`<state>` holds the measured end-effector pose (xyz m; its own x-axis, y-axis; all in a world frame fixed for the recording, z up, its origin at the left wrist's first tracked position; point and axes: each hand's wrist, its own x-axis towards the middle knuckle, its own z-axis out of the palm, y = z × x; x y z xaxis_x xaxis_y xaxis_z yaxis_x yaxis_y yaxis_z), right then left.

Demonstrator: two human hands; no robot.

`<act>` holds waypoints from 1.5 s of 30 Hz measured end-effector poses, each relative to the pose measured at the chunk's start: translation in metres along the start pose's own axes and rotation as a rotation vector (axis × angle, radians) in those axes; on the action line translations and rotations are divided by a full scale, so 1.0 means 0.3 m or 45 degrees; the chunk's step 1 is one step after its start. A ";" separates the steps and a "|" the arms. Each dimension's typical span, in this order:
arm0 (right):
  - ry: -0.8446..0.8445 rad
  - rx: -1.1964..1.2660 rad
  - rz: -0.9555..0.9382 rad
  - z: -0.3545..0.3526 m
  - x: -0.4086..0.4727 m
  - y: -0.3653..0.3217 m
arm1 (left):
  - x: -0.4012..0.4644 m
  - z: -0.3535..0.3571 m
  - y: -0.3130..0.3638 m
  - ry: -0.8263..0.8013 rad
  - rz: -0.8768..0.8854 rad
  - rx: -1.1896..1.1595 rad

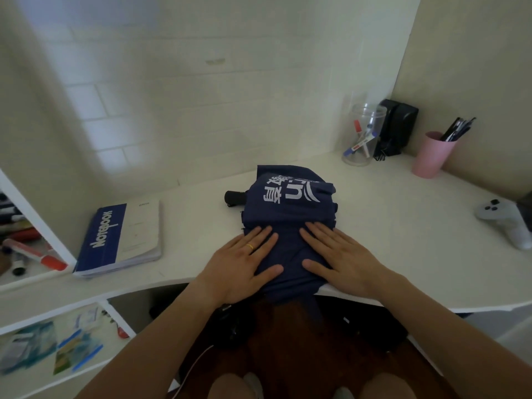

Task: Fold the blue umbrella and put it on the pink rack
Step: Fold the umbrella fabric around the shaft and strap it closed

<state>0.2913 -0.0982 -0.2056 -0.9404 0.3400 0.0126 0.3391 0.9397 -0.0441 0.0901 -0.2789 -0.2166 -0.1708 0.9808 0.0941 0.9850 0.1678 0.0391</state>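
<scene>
The blue umbrella (289, 214) lies collapsed on the white desk (388, 214), its navy canopy with white print spread loosely and hanging over the front edge. Its black handle (234, 196) sticks out at the far left. My left hand (244, 262) lies flat on the near left part of the canopy, fingers straight, a gold ring on one finger. My right hand (339, 256) presses flat on the near right part. No pink rack is in view.
A blue and white notebook (121, 239) lies at the left. At the back right stand a clear jar of markers (362, 136), a black speaker (398, 126) and a pink cup of pens (433, 154). A white controller (503, 220) lies far right. Shelves (57, 321) with clutter stand left.
</scene>
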 end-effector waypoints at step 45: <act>0.444 1.668 0.999 -0.363 0.229 0.013 | -0.042 0.004 -0.042 0.022 0.005 -0.024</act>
<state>0.2310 -0.0672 -0.0962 -0.4317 0.8759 -0.2155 0.2895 -0.0918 -0.9528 0.0799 -0.2934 -0.2196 -0.1672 0.9796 0.1118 0.9852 0.1615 0.0577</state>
